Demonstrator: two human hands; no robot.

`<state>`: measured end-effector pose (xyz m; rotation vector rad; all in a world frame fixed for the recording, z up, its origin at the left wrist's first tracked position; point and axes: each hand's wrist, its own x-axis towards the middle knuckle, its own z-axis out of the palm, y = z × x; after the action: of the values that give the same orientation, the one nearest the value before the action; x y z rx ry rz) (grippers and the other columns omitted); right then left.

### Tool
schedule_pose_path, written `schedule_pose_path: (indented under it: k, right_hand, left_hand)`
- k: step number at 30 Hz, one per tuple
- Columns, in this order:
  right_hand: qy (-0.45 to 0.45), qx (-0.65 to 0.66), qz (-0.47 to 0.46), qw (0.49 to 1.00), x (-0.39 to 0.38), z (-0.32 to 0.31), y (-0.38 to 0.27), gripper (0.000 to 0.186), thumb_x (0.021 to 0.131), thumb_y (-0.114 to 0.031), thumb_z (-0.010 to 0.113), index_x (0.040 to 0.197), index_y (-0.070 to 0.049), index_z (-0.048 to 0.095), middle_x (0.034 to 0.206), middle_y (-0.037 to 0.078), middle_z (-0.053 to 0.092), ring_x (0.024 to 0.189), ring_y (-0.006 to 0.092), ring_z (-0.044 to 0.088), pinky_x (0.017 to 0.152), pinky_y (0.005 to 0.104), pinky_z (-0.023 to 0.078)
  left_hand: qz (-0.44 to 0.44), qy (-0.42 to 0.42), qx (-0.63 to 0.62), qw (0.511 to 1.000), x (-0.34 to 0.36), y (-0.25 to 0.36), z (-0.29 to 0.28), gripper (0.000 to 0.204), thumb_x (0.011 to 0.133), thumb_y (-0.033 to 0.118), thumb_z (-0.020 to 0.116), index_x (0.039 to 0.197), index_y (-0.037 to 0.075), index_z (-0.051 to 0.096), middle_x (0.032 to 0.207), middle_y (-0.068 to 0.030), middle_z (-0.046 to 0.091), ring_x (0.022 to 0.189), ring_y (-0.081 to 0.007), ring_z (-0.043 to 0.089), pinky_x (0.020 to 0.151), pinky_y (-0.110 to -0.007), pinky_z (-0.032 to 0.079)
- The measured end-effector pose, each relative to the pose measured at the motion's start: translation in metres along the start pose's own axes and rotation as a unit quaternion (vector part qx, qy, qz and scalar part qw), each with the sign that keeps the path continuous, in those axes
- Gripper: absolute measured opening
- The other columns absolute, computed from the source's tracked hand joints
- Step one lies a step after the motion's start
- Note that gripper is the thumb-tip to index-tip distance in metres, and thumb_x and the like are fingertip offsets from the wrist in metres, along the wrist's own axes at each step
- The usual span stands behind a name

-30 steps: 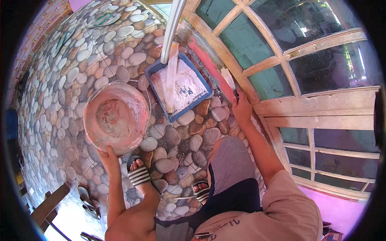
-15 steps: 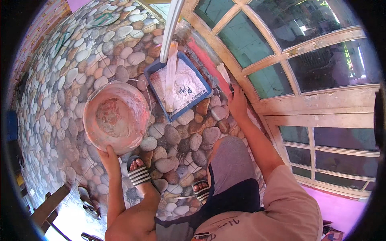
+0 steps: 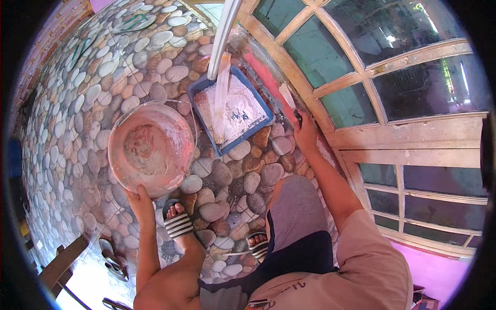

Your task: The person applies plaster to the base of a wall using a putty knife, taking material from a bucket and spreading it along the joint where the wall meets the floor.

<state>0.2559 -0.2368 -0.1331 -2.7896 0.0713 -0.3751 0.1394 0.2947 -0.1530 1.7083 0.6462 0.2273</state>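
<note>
My left hand (image 3: 140, 200) grips the near rim of a round bucket (image 3: 178, 155), which is tilted so that its inside faces me. Pinkish-grey paste coats the bucket's bottom and walls, and its thin wire handle stands out at the right. My right hand (image 3: 306, 129) is closed round the dark handle of a putty knife (image 3: 287, 96) with a flat, pale blade. That blade is at a low ledge beside the door, against a strip of wet-looking pink coating (image 3: 263, 72). Part of the handle is hidden in my fingers.
A blue dustpan (image 3: 248, 135) with pale powder and a long silvery handle (image 3: 223, 39) stands between my hands; a wooden strip (image 3: 221, 101) lies across it. The paned wooden door (image 3: 361, 72) rises at right. Sandals (image 3: 112, 259) and a dark wooden piece (image 3: 64, 261) are at lower left.
</note>
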Motion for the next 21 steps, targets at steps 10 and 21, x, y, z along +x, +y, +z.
schedule_pose_path:
  k: [10, 21]
  right_hand:
    - [0.027, 0.066, 0.009, 0.997, -0.042, -0.008, 0.015, 0.031, 0.095, -0.016, 0.057, 0.122, -0.001, 0.052, 0.109, 0.023, 0.063, 0.104, 0.0382, 0.062, 0.09, 0.0416, 0.048]
    - [0.026, 0.075, 0.063, 0.995, -0.032, 0.0, 0.011, 0.03, 0.095, -0.02, 0.057, 0.118, 0.0, 0.053, 0.108, 0.023, 0.063, 0.103, 0.0387, 0.062, 0.089, 0.0414, 0.048]
  left_hand:
    - [0.021, 0.012, 0.055, 0.998, -0.004, 0.003, -0.001, 0.04, 0.092, 0.014, 0.048, 0.125, -0.008, 0.042, 0.112, -0.0221, 0.059, 0.1, -0.0286, 0.058, 0.089, -0.037, 0.045]
    - [0.019, -0.001, 0.027, 0.999, -0.004, 0.004, -0.001, 0.043, 0.093, 0.014, 0.048, 0.129, -0.008, 0.04, 0.115, -0.0223, 0.058, 0.104, -0.0274, 0.057, 0.092, -0.037, 0.044]
